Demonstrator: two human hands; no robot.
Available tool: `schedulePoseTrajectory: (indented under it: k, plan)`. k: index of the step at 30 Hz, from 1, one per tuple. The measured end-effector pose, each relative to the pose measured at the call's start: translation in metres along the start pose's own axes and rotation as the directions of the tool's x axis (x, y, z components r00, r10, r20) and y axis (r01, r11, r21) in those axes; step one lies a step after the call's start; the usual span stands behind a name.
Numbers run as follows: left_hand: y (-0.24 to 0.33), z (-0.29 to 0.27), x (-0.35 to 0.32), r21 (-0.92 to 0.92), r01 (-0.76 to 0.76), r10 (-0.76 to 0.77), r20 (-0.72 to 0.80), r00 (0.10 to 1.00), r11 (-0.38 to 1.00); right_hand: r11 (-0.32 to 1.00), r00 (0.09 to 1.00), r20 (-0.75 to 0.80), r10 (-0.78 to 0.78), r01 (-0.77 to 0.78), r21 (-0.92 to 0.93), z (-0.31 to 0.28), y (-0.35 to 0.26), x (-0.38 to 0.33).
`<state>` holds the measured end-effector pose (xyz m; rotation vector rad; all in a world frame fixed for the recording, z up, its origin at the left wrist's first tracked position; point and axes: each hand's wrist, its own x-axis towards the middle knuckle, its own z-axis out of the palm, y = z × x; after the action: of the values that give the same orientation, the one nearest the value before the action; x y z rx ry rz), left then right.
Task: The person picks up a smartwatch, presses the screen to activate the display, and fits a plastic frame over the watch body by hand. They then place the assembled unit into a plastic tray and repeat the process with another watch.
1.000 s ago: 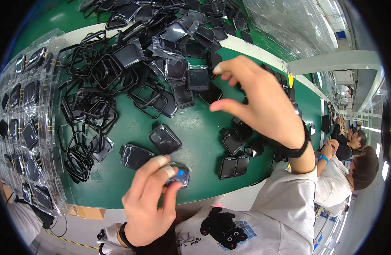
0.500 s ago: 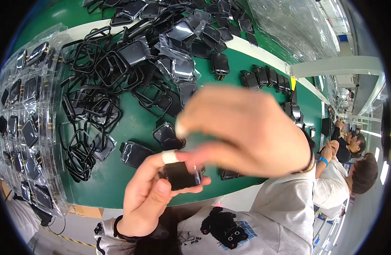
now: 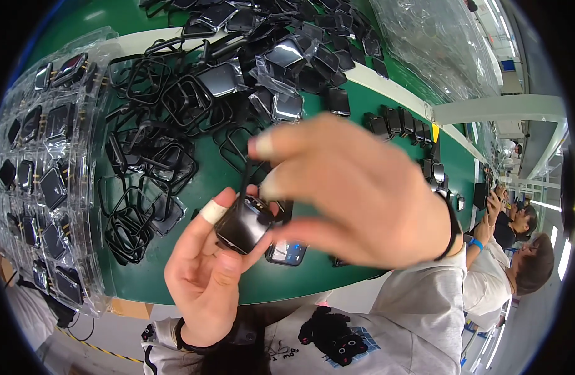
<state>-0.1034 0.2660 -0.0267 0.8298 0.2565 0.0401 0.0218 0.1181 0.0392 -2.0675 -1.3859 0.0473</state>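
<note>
My left hand (image 3: 203,275), with a white wrap on one finger, grips a black square watch body (image 3: 243,230) by its edges, its glossy face tilted up. Over it comes my right hand (image 3: 368,200), smeared by motion, its thumb close to the watch body's right side. A thin dark strip (image 3: 245,178) runs between the watch body and my right fingertips; whether those fingers hold it is too blurred to tell. Just beyond my left fingers, partly covered by my right hand, a small device with a lit screen (image 3: 287,254) lies on the green table (image 3: 175,275).
Black square frames (image 3: 137,162) are heaped at the left centre, with film-covered watch bodies (image 3: 287,53) piled behind. Clear plastic trays (image 3: 81,181) holding watch parts stand far left. Black watch bodies (image 3: 393,122) line up at right. Co-workers (image 3: 500,262) sit at far right.
My left hand has moved slightly left and up and turned the watch body, so its face now tilts. My right fingers have lifted away from it, and the lit screen has come into view.
</note>
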Motion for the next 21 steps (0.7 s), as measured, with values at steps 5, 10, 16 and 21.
schedulePoseTrajectory:
  k: [5, 10, 16, 21]
  plan:
    - [-0.01, 0.003, 0.002, -0.099, -0.065, 0.084, 0.211, 0.974, 0.993, 0.997, 0.999, -0.038, -0.037, 0.034, -0.065, 0.014, -0.013, -0.017]
    - [-0.014, 0.007, -0.01, -0.059, 0.02, -0.013, 0.111, 0.994, 0.998, 0.983, 0.998, 0.053, 0.024, -0.033, 0.182, 0.005, -0.007, -0.032]
    - [-0.013, -0.002, -0.011, 0.181, -0.033, -0.025, 0.307, 0.951, 0.983, 0.732, 0.933, 0.166, 0.32, -0.355, 0.581, -0.001, -0.009, -0.048]
    - [-0.016, 0.005, -0.011, 0.15, 0.005, -0.056, 0.338, 0.939, 0.989, 0.85, 0.925, 0.198, 0.325, -0.377, 0.368, -0.018, 0.016, -0.052]
